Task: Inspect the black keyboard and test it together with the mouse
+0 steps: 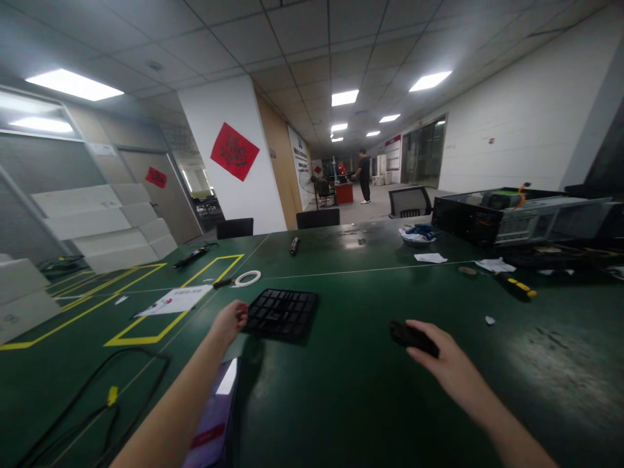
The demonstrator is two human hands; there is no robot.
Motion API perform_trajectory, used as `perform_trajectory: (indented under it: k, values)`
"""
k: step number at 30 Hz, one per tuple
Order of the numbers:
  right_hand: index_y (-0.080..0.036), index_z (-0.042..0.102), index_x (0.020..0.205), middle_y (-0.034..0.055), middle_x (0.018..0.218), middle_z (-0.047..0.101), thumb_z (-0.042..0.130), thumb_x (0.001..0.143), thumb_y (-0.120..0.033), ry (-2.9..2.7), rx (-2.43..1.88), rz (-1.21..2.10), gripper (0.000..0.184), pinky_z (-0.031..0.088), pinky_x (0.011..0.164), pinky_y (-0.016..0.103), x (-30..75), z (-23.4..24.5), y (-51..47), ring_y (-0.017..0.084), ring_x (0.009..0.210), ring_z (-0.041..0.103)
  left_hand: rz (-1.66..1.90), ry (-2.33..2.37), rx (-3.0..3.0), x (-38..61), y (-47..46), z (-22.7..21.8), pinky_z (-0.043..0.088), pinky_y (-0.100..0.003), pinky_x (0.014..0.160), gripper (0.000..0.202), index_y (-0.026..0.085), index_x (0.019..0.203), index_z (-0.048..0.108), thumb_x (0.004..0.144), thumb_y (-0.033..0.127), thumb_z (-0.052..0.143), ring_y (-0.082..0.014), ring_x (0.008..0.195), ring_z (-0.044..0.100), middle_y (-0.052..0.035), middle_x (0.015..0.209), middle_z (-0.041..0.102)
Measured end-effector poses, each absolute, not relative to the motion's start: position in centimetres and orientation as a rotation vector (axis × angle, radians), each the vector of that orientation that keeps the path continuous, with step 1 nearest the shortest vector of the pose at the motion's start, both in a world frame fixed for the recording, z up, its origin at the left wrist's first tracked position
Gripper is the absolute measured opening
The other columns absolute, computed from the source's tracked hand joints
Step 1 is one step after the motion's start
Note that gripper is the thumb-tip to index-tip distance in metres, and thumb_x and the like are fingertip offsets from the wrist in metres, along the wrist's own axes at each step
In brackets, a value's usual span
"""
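Note:
My left hand (229,322) reaches forward over the green table (370,390) with its fingers curled on the near left edge of a flat black grid tray (283,313). My right hand (436,354) is out to the right of the tray, its fingers closed round a small black object (407,335) that sticks out to the left just above the table top. The tray lies flat between the two hands, closer to the left one.
A white ring (247,278), a printed sheet (175,300) inside yellow tape lines, and black cables (97,403) lie to the left. An open computer case (517,218), a yellow-handled tool (517,286) and paper scraps are on the right. Chairs stand behind the table; a person stands far down the corridor.

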State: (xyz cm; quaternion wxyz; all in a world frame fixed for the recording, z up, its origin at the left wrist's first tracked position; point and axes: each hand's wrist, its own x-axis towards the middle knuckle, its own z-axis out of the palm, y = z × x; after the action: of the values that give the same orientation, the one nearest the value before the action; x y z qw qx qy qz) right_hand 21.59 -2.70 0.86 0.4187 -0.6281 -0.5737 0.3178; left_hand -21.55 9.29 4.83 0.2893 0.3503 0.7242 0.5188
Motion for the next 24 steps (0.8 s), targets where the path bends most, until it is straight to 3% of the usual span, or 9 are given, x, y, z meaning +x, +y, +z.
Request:
perform_trajectory:
  k: [3,6,12,17,20,24]
  values:
    - [-0.029,0.048,0.119,0.0055,0.131,0.041,0.054,0.069,-0.033,-1.403,-1.479,1.090,0.050,0.036,0.097,0.044,17.5,0.3,-3.4,0.027,0.119,0.041,0.946,2.169,1.293,-18.4,10.6,3.7,0.047,-0.034,0.066,0.021,0.016,0.051,0.053,0.059,0.033,0.064,-0.0288,0.079,0.062,-0.0089,0.062,0.062]
    - [-0.028,0.044,0.123,0.0051,0.135,0.035,0.054,0.068,-0.024,-1.462,-1.409,1.245,0.056,0.033,0.101,0.042,16.1,-0.7,-3.8,0.026,0.123,0.037,0.583,2.305,1.558,-16.5,11.2,3.1,0.044,-0.039,0.079,0.022,0.014,0.055,0.059,0.053,0.035,0.068,-0.0359,0.096,0.058,-0.0176,0.084,0.067]
    - [-0.025,0.043,0.124,0.0061,0.133,0.037,0.053,0.069,-0.020,-1.553,-1.405,1.236,0.057,0.029,0.105,0.039,16.7,-1.5,-3.3,0.023,0.124,0.036,0.181,2.337,1.878,-15.3,10.8,3.1,0.043,-0.037,0.081,0.028,0.010,0.074,0.065,0.069,0.035,0.056,-0.0314,0.096,0.059,-0.0202,0.095,0.066]
    - [-0.028,0.049,0.119,0.0045,0.131,0.042,0.054,0.071,-0.025,-1.504,-1.358,1.177,0.048,0.030,0.104,0.043,16.7,-2.1,-2.8,0.024,0.123,0.039,0.240,2.225,2.087,-11.0,7.0,2.6,0.043,-0.032,0.079,0.036,0.010,0.093,0.059,0.083,0.039,0.040,-0.0241,0.092,0.059,-0.0157,0.100,0.063]
    - [-0.024,0.053,0.115,0.0058,0.127,0.047,0.057,0.070,-0.027,-1.500,-1.251,1.157,0.045,0.031,0.104,0.042,16.7,-2.4,-2.8,0.024,0.120,0.042,0.566,1.866,2.233,-6.6,3.5,1.6,0.042,-0.030,0.079,0.031,0.013,0.097,0.053,0.085,0.037,0.038,-0.0205,0.091,0.057,-0.0121,0.098,0.060]
    - [-0.021,0.057,0.110,0.0073,0.127,0.051,0.061,0.069,-0.030,-1.429,-1.129,1.168,0.042,0.035,0.101,0.042,17.0,-3.8,-2.8,0.026,0.122,0.041,0.750,1.435,2.276,-2.1,0.0,0.2,0.044,-0.031,0.075,0.027,0.016,0.097,0.050,0.084,0.038,0.043,-0.0203,0.087,0.055,-0.0103,0.095,0.058]
